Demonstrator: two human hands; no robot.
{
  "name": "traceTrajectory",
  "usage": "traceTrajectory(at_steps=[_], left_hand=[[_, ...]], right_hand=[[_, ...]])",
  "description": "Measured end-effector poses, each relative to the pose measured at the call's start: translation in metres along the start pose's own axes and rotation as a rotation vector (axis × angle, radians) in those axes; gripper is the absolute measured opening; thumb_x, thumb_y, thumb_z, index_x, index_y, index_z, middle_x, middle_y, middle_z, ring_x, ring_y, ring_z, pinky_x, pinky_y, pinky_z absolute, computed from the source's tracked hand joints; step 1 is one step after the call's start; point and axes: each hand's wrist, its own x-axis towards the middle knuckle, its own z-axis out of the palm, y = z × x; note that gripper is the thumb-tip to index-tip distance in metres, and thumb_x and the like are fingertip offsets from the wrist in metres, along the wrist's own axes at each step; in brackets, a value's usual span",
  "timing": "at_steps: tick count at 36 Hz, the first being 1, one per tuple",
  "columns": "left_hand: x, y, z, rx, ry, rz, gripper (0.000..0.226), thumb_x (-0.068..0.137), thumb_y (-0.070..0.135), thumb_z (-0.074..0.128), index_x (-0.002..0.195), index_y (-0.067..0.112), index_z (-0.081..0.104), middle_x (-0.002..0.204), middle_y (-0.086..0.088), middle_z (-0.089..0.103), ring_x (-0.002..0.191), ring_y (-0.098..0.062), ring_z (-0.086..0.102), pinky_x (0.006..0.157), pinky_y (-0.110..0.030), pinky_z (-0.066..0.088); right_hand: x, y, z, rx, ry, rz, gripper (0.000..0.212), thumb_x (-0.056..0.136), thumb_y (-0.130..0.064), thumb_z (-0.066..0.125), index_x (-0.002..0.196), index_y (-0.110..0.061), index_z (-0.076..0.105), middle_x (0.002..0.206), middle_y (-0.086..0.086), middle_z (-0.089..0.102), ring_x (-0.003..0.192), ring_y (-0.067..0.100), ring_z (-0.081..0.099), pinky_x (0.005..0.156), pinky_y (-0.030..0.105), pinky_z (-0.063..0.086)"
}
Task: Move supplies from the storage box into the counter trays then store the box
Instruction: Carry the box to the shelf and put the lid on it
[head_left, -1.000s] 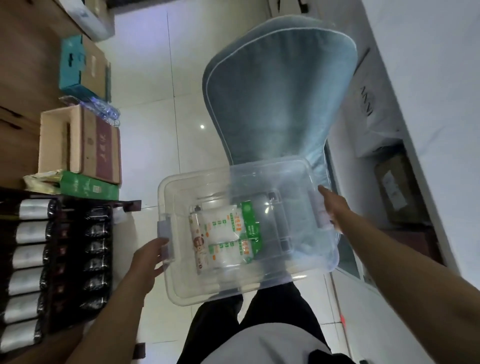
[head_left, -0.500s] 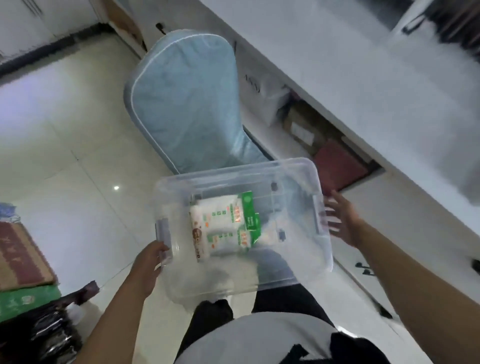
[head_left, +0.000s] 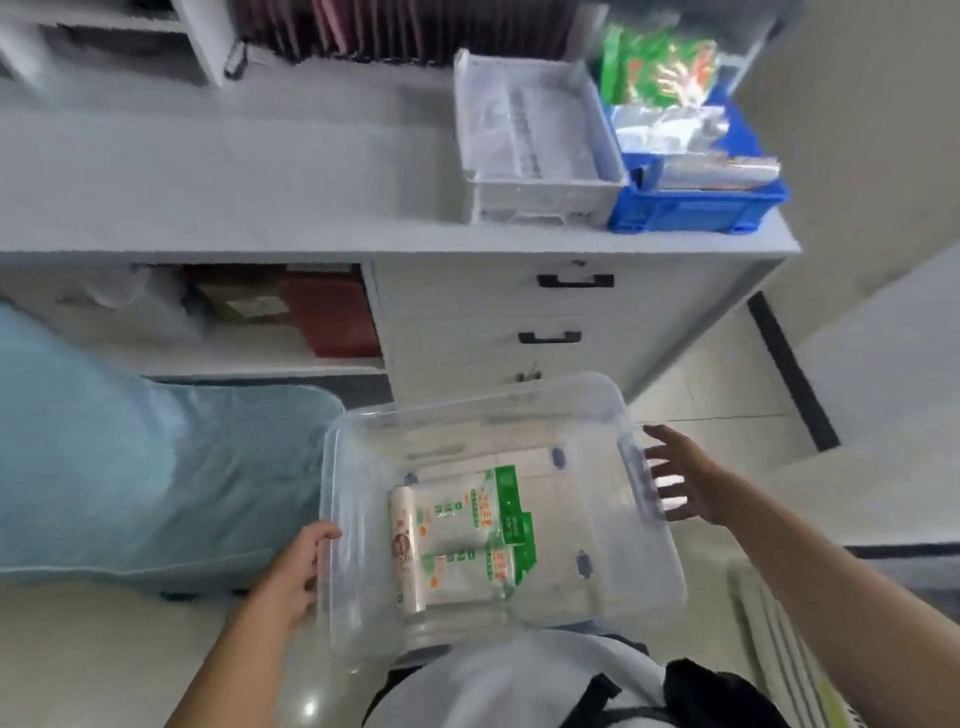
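A clear plastic storage box (head_left: 613, 415) is carried in front of my body, below the white counter (head_left: 208, 171). Inside it lie white and green supply packets (head_left: 462, 535) on the bottom. My left hand (head_left: 298, 566) grips the box's left rim. My right hand (head_left: 680, 475) has its fingers spread and straight against the right handle. On the counter stand a white tray (head_left: 545, 202) and a blue tray (head_left: 696, 210) holding green and silvery packets.
Below the counter are drawers (head_left: 571, 312) with black handles and an open shelf with a red box (head_left: 332, 312). A pale blue padded chair (head_left: 130, 467) lies to the left. Tiled floor runs to the right.
The view has swung right from the chair and floor to the counter and trays. The box has come along with it. My right hand's fingers have spread off the handle grip.
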Motion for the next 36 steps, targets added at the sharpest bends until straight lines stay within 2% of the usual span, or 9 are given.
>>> traceTrajectory(at_steps=[5,10,12,16,20,25,27,30,36], left_hand=[[0.013,0.03,0.12,0.256,-0.055,0.057,0.063,0.059,0.038,0.071,0.114,0.009,0.062,0.125,-0.024,0.058,0.109,-0.042,0.057,0.094,-0.051,0.048],[-0.034,0.056,0.271,0.474,-0.121,0.167,0.01,0.089,0.018,0.056,0.093,0.009,0.06,0.073,-0.005,0.065,0.066,-0.02,0.058,0.06,-0.03,0.041],[-0.042,0.064,0.328,0.564,-0.17,0.218,0.012,0.093,0.016,0.053,0.082,0.012,0.057,0.058,-0.003,0.062,0.061,-0.018,0.054,0.056,-0.03,0.036],[-0.058,0.083,0.434,0.75,-0.251,0.289,0.013,0.092,0.022,0.055,0.09,0.01,0.057,0.076,-0.009,0.047,0.062,-0.021,0.044,0.053,-0.029,0.034],[-0.076,0.105,0.529,0.95,-0.312,0.362,0.019,0.09,0.027,0.057,0.103,0.013,0.058,0.082,-0.008,0.052,0.064,-0.02,0.047,0.053,-0.027,0.036],[-0.095,0.127,0.639,1.166,-0.317,0.474,0.029,0.087,0.032,0.057,0.111,0.015,0.056,0.101,-0.011,0.054,0.064,-0.017,0.048,0.054,-0.021,0.036],[-0.101,0.136,0.677,1.188,-0.33,0.522,0.036,0.088,0.031,0.057,0.121,0.015,0.056,0.113,-0.013,0.058,0.077,-0.021,0.055,0.069,-0.026,0.044],[-0.099,0.158,0.729,1.251,-0.339,0.568,0.051,0.086,0.031,0.059,0.132,0.011,0.053,0.143,-0.016,0.051,0.123,-0.031,0.056,0.103,-0.043,0.043],[-0.103,0.206,0.824,1.391,-0.364,0.576,0.057,0.09,0.037,0.055,0.14,0.014,0.046,0.142,-0.016,0.053,0.13,-0.03,0.051,0.11,-0.046,0.034]], right_hand=[[-0.019,0.077,-0.11,0.238,0.135,0.057,0.059,0.087,-0.06,0.049,0.116,-0.011,0.06,0.097,0.012,0.055,0.082,0.03,0.057,0.074,0.037,0.05],[-0.04,0.164,-0.192,0.508,0.316,0.092,0.057,0.086,-0.06,0.053,0.112,-0.01,0.059,0.105,0.014,0.063,0.095,0.034,0.061,0.083,0.044,0.052],[-0.045,0.2,-0.222,0.62,0.361,0.113,0.055,0.085,-0.059,0.053,0.112,-0.011,0.059,0.101,0.011,0.061,0.091,0.032,0.06,0.084,0.045,0.05],[-0.066,0.254,-0.264,0.823,0.409,0.157,0.051,0.081,-0.053,0.056,0.108,-0.011,0.063,0.09,0.011,0.058,0.08,0.029,0.055,0.071,0.037,0.048],[-0.08,0.282,-0.286,1.03,0.466,0.187,0.036,0.082,-0.049,0.057,0.097,-0.017,0.061,0.078,0.004,0.056,0.068,0.024,0.053,0.063,0.033,0.045],[-0.077,0.284,-0.296,1.209,0.482,0.198,0.038,0.085,-0.048,0.056,0.104,-0.017,0.064,0.091,0.008,0.062,0.082,0.029,0.06,0.071,0.039,0.05],[-0.074,0.281,-0.3,1.266,0.482,0.189,0.037,0.087,-0.047,0.055,0.101,-0.014,0.063,0.09,0.01,0.061,0.083,0.03,0.06,0.074,0.042,0.051],[-0.066,0.269,-0.307,1.342,0.501,0.18,0.031,0.088,-0.044,0.055,0.097,-0.015,0.062,0.089,0.01,0.061,0.083,0.031,0.06,0.083,0.048,0.051],[-0.03,0.225,-0.35,1.421,0.54,0.194,0.034,0.086,-0.043,0.058,0.103,-0.014,0.062,0.089,0.011,0.06,0.083,0.031,0.062,0.082,0.048,0.053]])
